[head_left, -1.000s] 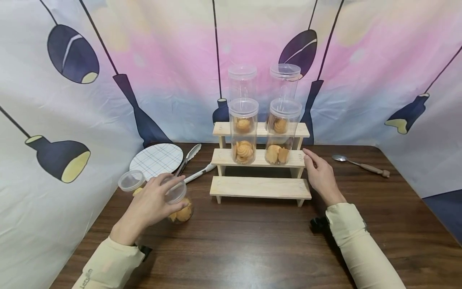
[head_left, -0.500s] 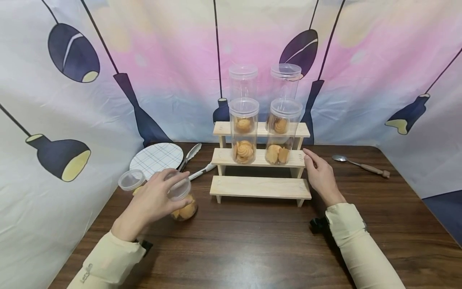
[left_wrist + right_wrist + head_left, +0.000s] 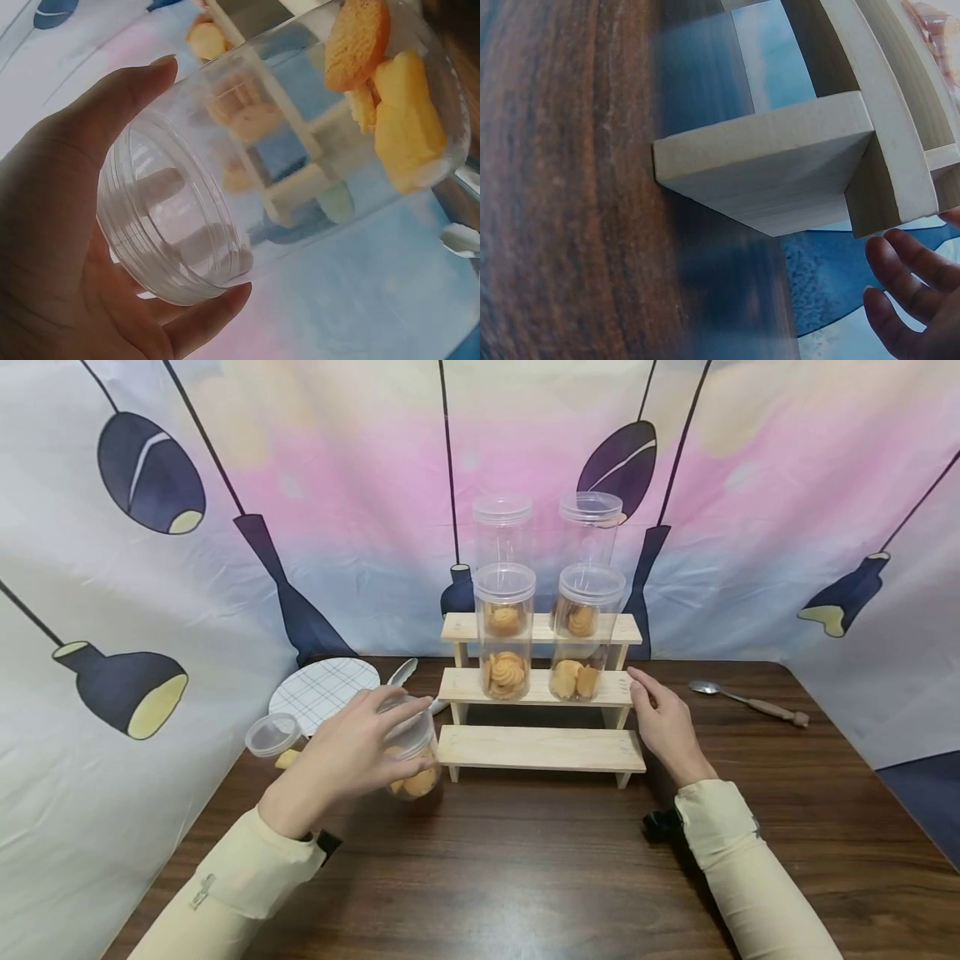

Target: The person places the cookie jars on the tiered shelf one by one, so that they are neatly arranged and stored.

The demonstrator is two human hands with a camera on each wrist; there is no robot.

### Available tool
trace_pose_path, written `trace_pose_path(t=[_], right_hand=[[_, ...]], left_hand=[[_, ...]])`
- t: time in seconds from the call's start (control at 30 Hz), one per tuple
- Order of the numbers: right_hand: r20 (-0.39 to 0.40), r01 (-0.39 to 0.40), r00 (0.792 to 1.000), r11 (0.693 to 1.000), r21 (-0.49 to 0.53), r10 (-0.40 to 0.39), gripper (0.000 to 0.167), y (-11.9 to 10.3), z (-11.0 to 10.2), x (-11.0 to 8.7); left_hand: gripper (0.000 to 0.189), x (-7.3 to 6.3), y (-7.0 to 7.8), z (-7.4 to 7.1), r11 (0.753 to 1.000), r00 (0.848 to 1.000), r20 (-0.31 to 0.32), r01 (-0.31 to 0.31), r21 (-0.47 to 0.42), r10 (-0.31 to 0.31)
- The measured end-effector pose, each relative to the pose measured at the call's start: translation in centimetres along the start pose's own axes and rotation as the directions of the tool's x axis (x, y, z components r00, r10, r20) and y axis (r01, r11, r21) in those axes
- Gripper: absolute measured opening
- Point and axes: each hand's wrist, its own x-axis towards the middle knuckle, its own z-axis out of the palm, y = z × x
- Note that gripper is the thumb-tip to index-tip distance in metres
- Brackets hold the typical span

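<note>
In the head view my left hand [image 3: 341,752] grips a clear plastic jar [image 3: 417,774] by its lid end, fingers around the rim. Several cookies [image 3: 405,112] lie at the jar's bottom in the left wrist view. The jar is close to the left end of a three-step wooden rack [image 3: 540,748], seemingly just above the table. My right hand [image 3: 667,731] is at the right end of the rack's middle step. Its fingers [image 3: 907,270] are loosely bent by the step's end, holding nothing; contact is hard to tell.
Two jars with cookies [image 3: 506,672] stand on the middle step, with two more behind them on the top step. To the left are a checked plate [image 3: 326,687], another lidded jar [image 3: 273,735] and tongs [image 3: 403,672]. A spoon [image 3: 750,702] lies right.
My left hand has carried the jar to the right and slightly away from me, up to the rack's left end. The right hand and the rack have stayed in place.
</note>
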Motion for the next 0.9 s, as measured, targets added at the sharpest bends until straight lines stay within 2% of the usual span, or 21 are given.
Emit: trace_pose_path(t=[0.43, 0.7, 0.9], right_hand=[[-0.006, 0.008, 1.0, 1.0, 0.002, -0.008, 0.057, -0.1, 0.0, 0.0], [-0.002, -0.001, 1.0, 1.0, 0.01, 0.001, 0.057, 0.0, 0.0, -0.1], [-0.007, 0.013, 1.0, 1.0, 0.012, -0.013, 0.056, -0.1, 0.0, -0.1]], left_hand=[[0.066, 3.9, 3.2, 0.6, 0.996, 0.996, 0.035, -0.077, -0.044, 0.079], [0.07, 6.3, 4.5, 1.8, 0.988, 0.992, 0.07, -0.101, -0.116, 0.109], [0.069, 7.4, 5.2, 3.0, 0.989, 0.99, 0.071, -0.114, -0.091, 0.12]])
